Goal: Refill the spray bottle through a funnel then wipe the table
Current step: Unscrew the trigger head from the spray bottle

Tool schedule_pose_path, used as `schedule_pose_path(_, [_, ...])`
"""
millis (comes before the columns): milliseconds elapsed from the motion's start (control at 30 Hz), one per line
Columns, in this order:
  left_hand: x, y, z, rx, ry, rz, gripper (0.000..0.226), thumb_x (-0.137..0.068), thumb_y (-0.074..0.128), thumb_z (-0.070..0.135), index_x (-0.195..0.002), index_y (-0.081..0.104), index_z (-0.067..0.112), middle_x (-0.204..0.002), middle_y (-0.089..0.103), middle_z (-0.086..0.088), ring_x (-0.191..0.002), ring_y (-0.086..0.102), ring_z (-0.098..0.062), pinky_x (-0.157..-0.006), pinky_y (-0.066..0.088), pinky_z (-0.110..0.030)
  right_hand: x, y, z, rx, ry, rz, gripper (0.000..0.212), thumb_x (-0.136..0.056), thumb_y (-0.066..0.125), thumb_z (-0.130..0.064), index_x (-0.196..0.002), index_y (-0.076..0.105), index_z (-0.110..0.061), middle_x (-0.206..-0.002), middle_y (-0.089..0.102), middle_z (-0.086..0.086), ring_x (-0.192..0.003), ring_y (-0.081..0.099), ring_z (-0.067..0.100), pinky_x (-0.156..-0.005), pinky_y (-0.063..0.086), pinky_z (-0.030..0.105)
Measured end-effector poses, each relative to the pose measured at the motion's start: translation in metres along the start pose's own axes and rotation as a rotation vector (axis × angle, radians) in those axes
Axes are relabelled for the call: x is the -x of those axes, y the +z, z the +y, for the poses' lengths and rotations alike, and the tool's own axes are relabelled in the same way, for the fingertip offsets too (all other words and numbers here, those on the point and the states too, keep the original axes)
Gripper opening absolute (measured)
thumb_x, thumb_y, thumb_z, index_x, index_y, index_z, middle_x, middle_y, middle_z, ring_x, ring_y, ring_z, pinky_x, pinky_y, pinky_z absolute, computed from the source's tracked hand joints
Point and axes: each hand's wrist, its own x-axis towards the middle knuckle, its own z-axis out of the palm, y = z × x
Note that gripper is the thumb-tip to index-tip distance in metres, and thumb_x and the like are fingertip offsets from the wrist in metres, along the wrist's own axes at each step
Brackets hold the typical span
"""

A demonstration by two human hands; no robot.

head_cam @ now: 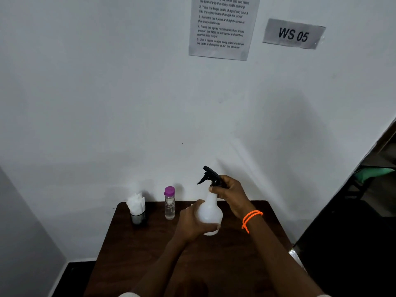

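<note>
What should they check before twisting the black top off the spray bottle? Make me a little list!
1. Left hand grips the white spray bottle round its body: ok.
2. Right hand holds the black spray cap at the neck: ok.
3. Bottle upright over the table: ok.
4. Clear refill bottle with the purple lid stands within view, to the left: ok.
5. Tissues in their holder ready for wiping: ok.
6. Funnel ready nearby: cannot tell, none shows in this view.
</note>
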Motion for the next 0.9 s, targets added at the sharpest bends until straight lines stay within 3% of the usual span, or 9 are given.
schedule_pose_path(200, [0.0,0.0,-0.002,0.007,-0.013,-0.001,0.083,-0.049,0.091,0.065,-0.119,0.053,0.043,-0.111,0.066,0.016,-0.103,0.063,0.0,-0.085,0.058,-0.028,-0.001,0.003,0.0,0.073,-0.009,0.07,0.024,-0.067,0.092,-0.013,-0.087,0.078,-0.015,-0.089,0.078,0.009,-0.09,0.076,0.027,-0.086,0.062,0.044])
schedule_pose_path(333, [0.001,-0.001,-0.012,-0.008,-0.034,-0.01,0.079,-0.047,0.091,0.067,-0.115,0.059,0.043,-0.11,0.068,0.018,-0.103,0.063,0.001,-0.085,0.058,-0.03,-0.006,-0.002,-0.022,-0.061,-0.054,0.073,0.027,-0.076,0.087,-0.005,-0.099,0.076,-0.01,-0.09,0.078,0.005,-0.085,0.071,0.017,-0.084,0.057,0.038])
schedule_pose_path(467, [0.008,-0.001,-0.022,-0.015,-0.055,-0.016,0.078,-0.045,0.091,0.067,-0.112,0.057,0.046,-0.11,0.067,0.016,-0.103,0.063,-0.001,-0.085,0.059,-0.032,-0.018,-0.012,-0.046,-0.185,-0.081,0.09,0.036,-0.078,0.085,-0.003,-0.111,0.072,-0.009,-0.095,0.076,0.006,-0.091,0.072,0.02,-0.081,0.058,0.038])
schedule_pose_path(600, [0.011,-0.003,-0.024,-0.011,-0.063,-0.01,0.078,-0.045,0.092,0.063,-0.112,0.055,0.046,-0.107,0.065,0.017,-0.101,0.062,0.001,-0.087,0.059,-0.033,-0.029,-0.023,-0.065,-0.266,-0.105,0.092,0.029,-0.08,0.083,-0.005,-0.107,0.072,-0.01,-0.1,0.077,0.009,-0.094,0.073,0.024,-0.083,0.058,0.038])
schedule_pose_path(767, [0.011,-0.008,-0.025,0.027,-0.115,0.05,0.068,-0.047,0.096,0.055,-0.105,0.064,0.038,-0.098,0.068,0.02,-0.096,0.06,0.012,-0.072,0.056,-0.018,-0.031,-0.038,-0.077,-0.41,-0.126,0.039,0.024,-0.083,0.075,0.003,-0.106,0.07,-0.005,-0.099,0.07,0.009,-0.096,0.069,0.026,-0.088,0.057,0.038])
schedule_pose_path(900, [0.009,-0.012,-0.022,0.11,-0.169,0.103,0.065,-0.051,0.1,0.042,-0.104,0.062,0.044,-0.1,0.066,0.022,-0.093,0.061,0.011,-0.069,0.049,-0.006,-0.031,-0.045,-0.064,-0.602,-0.069,0.07,0.018,-0.087,0.068,0.006,-0.097,0.066,-0.008,-0.09,0.069,0.009,-0.094,0.07,0.029,-0.084,0.058,0.032])
